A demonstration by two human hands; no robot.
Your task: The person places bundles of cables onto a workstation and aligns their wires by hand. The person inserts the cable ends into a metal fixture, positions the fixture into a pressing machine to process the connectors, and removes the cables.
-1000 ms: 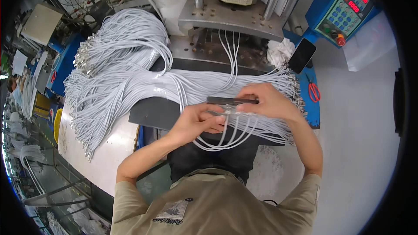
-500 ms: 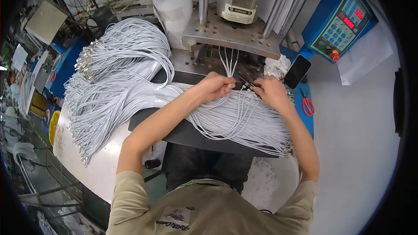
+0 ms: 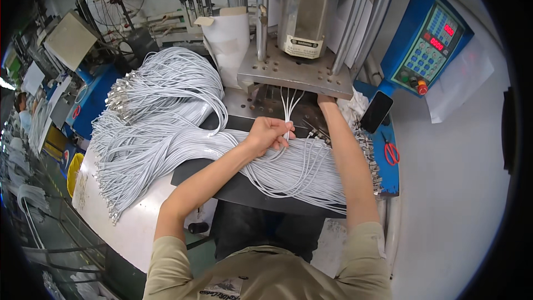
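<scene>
My left hand (image 3: 270, 134) pinches a few white cables (image 3: 287, 105) between thumb and fingers, just in front of the press. Those cables fan upward from my fingers and pass under the press's steel plate (image 3: 300, 72). My right hand (image 3: 326, 99) reaches in beneath the plate's right part; its fingers are hidden there. Below both hands a thick bundle of white cables (image 3: 300, 175) lies across a black board (image 3: 222, 180). A thin dark tool (image 3: 317, 129) rests near the cable ends, beside my right forearm.
More white cables (image 3: 172, 78) with metal ends are heaped on the left. On the right are a phone (image 3: 377, 112), red-handled scissors (image 3: 391, 153) and a blue control box (image 3: 427, 44) with a red button. A white cardboard container (image 3: 227, 44) stands beside the press.
My right hand has gone from the cable ends forward under the press plate. My left hand still pinches the cables. The whole view has shifted, showing the scene a little lower.
</scene>
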